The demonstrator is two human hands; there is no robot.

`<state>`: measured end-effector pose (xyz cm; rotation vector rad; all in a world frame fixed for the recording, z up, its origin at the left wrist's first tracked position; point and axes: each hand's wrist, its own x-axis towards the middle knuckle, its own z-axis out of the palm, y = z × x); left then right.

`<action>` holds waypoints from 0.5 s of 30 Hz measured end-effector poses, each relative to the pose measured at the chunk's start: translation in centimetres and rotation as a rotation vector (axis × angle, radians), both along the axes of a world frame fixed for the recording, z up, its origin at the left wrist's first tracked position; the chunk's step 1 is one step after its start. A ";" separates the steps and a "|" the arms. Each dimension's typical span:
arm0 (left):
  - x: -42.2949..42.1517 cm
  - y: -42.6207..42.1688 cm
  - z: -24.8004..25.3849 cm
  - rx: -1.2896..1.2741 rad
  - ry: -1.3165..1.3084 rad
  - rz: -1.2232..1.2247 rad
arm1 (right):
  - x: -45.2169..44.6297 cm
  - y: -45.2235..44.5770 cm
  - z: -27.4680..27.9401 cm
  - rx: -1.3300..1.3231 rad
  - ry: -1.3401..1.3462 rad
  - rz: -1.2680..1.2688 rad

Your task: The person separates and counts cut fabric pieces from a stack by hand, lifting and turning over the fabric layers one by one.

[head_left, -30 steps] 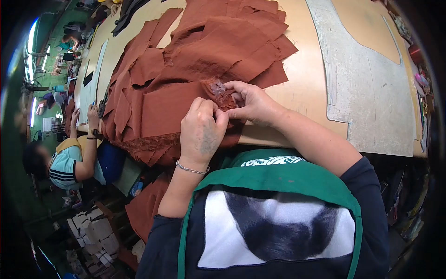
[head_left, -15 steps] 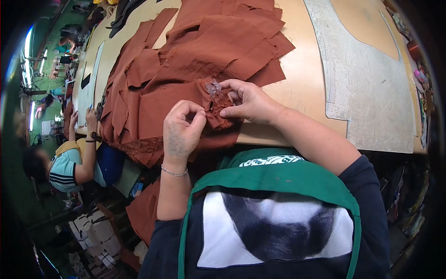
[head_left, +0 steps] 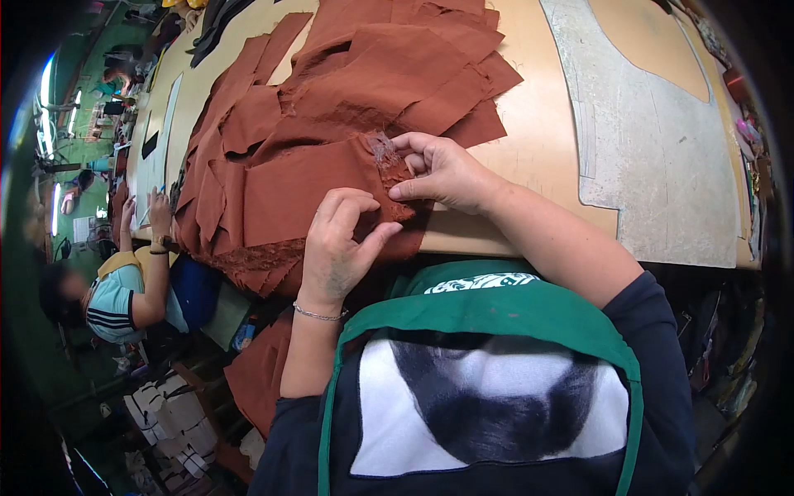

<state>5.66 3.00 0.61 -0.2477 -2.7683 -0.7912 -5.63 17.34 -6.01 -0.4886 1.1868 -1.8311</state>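
Rust-brown fabric pieces [head_left: 331, 107] lie in a large, loose heap on the table. At the near side of the heap, my right hand [head_left: 442, 175] pinches the frayed edge of a fabric bundle [head_left: 395, 183], where a clear, shiny patch of plastic [head_left: 382, 149] shows. My left hand [head_left: 337, 244] is over the cloth just left of that bundle, thumb and forefinger curved and a little apart, with nothing visible between them. Its other fingers are curled.
A grey pattern sheet [head_left: 653, 174] lies on the wooden table [head_left: 538, 99] at the right. At the left a co-worker [head_left: 120, 298] works at the table. Dark cloth [head_left: 223, 25] lies at the top left. White bundles [head_left: 169, 417] stand low at the left.
My left hand has come off the frayed edge, swung left, then moved slightly back right with thumb and forefinger parting. My right hand keeps its hold, and the bundle's edge has opened out somewhat.
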 end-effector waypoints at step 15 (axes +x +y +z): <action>0.0 -0.4 0.1 0.161 -0.015 -0.013 | -0.1 -0.1 -0.3 0.002 0.025 -0.008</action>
